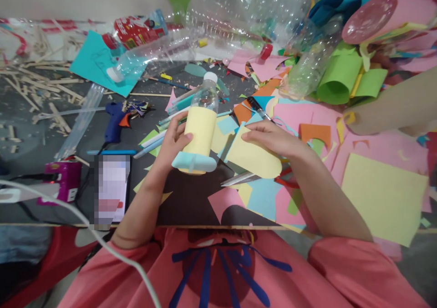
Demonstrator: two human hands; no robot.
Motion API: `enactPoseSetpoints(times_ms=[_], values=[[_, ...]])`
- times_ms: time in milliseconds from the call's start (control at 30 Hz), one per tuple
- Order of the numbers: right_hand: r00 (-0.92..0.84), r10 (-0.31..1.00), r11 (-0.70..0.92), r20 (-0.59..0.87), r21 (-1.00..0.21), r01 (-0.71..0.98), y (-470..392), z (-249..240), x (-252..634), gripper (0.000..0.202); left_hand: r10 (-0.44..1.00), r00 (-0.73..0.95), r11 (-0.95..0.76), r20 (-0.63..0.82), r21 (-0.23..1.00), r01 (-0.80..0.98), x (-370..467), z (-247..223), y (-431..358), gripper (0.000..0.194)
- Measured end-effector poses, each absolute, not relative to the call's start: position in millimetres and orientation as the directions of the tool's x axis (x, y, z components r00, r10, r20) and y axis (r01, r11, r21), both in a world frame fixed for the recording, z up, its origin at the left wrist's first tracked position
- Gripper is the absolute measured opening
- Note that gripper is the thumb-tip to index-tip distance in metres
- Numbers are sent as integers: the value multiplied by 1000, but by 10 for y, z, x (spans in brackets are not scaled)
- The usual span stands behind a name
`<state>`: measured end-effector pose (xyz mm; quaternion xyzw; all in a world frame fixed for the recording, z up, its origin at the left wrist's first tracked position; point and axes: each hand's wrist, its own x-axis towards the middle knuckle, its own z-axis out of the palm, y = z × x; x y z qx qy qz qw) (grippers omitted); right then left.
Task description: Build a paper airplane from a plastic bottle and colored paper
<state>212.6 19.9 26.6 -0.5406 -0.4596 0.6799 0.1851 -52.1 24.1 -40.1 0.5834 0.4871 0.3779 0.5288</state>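
My left hand [178, 137] is wrapped round a small clear plastic bottle [201, 133] with a white cap. Yellow paper covers the bottle's body, and a light blue rounded piece sits across its lower end. To the right, my right hand [264, 137] pinches a yellow paper piece [254, 155] with one rounded end; a blue strip shows along its left edge. The two held things are apart. Scissors [244, 179] with red handles lie partly hidden under the yellow piece.
A blue glue gun [116, 121], a phone [112, 187] and a purple box [66, 180] lie left. Plastic bottles [146, 55] stretch across the back. Coloured paper [384, 196] covers the right side. A white cable [85, 219] crosses the lower left. Another arm [392, 105] reaches in from the right.
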Motion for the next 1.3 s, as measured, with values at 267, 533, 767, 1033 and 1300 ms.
enactPoseSetpoints(times_ms=[267,533,767,1033,1300], values=[[-383,769,-397,-511,-852,341,356,245,2027,32,985,173,-39,16,991,131,-342,-440,81,78],[-396,762,-368,-512,-846,385,362,174,1992,29,980,189,-100,62,975,199,-300,-365,-18,74],[-426,782,-308,-455,-876,371,345,133,1953,27,978,193,-126,77,959,255,-257,-261,-107,69],[-420,788,-310,-450,-880,360,345,117,1952,27,975,202,-149,95,951,270,-248,-265,-157,71],[-404,796,-311,-451,-877,366,333,130,1959,26,974,215,-125,66,953,275,-233,-240,-172,75]])
